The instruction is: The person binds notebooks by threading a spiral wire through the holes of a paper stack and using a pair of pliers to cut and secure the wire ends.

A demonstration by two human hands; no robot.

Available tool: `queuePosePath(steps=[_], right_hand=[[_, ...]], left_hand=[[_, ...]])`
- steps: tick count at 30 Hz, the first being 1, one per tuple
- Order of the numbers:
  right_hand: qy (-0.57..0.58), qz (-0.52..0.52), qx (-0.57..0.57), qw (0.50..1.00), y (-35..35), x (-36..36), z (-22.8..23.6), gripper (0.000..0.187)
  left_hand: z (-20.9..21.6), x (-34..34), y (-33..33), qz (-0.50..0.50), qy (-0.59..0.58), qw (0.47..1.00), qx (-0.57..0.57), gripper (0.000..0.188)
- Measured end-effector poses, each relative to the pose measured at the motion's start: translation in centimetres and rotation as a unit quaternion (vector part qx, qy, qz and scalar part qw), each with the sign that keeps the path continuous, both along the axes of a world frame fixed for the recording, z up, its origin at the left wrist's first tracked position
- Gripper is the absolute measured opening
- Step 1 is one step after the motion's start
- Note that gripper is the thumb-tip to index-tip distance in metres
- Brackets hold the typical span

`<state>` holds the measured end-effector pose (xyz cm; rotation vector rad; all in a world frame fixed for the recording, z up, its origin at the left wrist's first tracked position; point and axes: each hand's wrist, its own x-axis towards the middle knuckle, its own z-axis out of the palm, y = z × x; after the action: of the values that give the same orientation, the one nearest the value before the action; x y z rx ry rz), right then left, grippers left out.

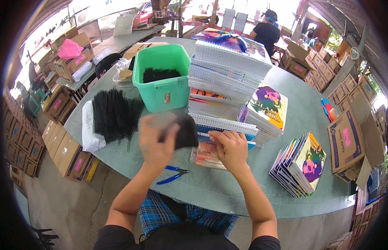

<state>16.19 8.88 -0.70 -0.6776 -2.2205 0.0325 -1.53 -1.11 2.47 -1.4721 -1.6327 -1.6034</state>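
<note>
My left hand (154,139) is closed on a black object (185,132), smeared by motion, just in front of the green bin (167,98). My right hand (230,148) has its fingers curled at the edge of a notebook (227,125) on a low pile; whether they also pinch something small is hard to see. Blue-handled pliers (173,174) lie near the table edge beside my left forearm. Left of the bin spreads a heap of black spiral binding coils (115,114), and more dark coils (160,75) are inside it.
A tall stack of notebooks (227,71) rises behind my right hand. Notebooks with illustrated covers (269,104) stand beside it, and a bound pile (300,164) sits at the right. An open carton (348,143) is at the table's right edge. Another person (265,35) is in the background.
</note>
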Motion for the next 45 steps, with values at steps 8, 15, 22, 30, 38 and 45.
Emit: queuePosePath(steps=[8, 15, 22, 30, 38, 45], right_hand=[[-0.003, -0.012, 0.028, 1.000, 0.1, 0.1, -0.5, 0.026], [0.018, -0.054, -0.219, 0.974, 1.7, 5.5, 1.2, 0.015], [0.314, 0.088, -0.505, 0.799, 2.1, 6.6, -2.2, 0.020], [0.311, 0.089, -0.525, 0.787, 2.1, 6.6, -2.8, 0.018], [0.345, 0.101, -0.495, 0.791, 2.3, 6.6, -3.3, 0.018], [0.340, 0.117, -0.512, 0.780, 2.3, 6.7, -3.6, 0.019]], left_hand=[[-0.8, 0.5, 1.4, -0.073, 0.011, 0.995, -0.062, 0.023], [-0.7, 0.9, 1.1, -0.101, 0.004, 0.985, -0.143, 0.024], [-1.9, 2.4, 2.6, -0.213, 0.015, 0.951, -0.226, 0.025], [0.2, 2.8, 3.2, -0.164, -0.071, 0.972, -0.151, 0.024], [0.3, 3.0, 4.2, -0.131, -0.003, 0.986, -0.100, 0.028], [0.1, 4.6, 4.7, -0.190, -0.086, 0.968, -0.137, 0.023]])
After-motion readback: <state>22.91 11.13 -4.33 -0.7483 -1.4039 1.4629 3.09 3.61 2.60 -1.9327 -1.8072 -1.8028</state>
